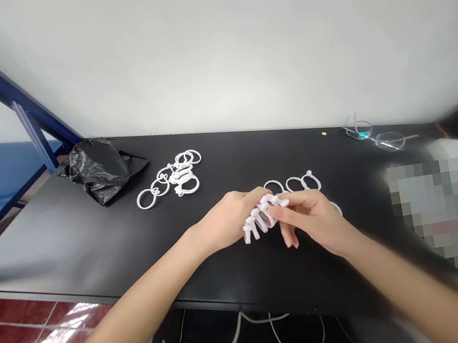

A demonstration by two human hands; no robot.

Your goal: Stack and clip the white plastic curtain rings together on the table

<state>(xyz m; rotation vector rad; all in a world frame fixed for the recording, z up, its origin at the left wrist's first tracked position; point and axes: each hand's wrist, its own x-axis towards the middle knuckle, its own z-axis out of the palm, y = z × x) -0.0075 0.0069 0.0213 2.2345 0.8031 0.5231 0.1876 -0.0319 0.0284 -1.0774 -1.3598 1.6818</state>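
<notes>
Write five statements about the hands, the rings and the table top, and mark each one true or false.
1. The left hand and the right hand hold a row of white rings between them. True.
2. The black plastic bag lies by the right hand. False: it lies far to the left, at the back of the table.
3. A pair of glasses lies at the back right. True.
4. The table is white. False: it is black.
5. Every ring is in the hands. False: a pile of rings lies near the bag, and a few loose rings lie just beyond the hands.
</notes>
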